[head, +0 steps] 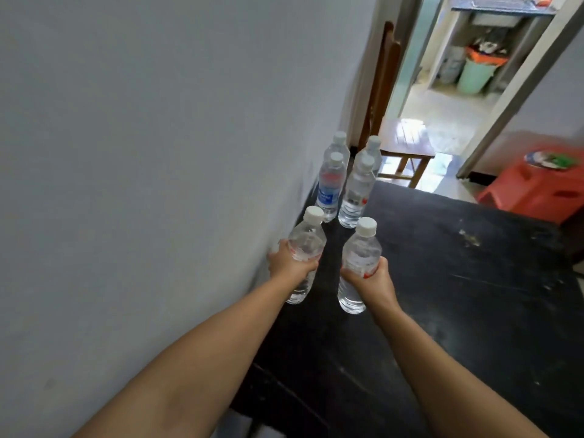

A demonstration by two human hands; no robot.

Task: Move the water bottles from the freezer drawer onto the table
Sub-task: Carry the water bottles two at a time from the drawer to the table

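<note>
My left hand (289,262) grips a clear water bottle with a white cap (306,245) around its middle, close to the wall. My right hand (374,281) grips a second clear bottle (360,254) beside it. Both bottles stand upright over the black table (458,295), their bases at or just above its top. Further back by the wall stand several more bottles, among them a blue-labelled bottle (330,188) and a clear bottle (357,194). The freezer drawer is out of view.
A grey wall (158,153) runs along the table's left edge. Beyond the table's far end are a wooden stool (407,147), a red plastic stool (537,191) and an open doorway with a green bin (477,74).
</note>
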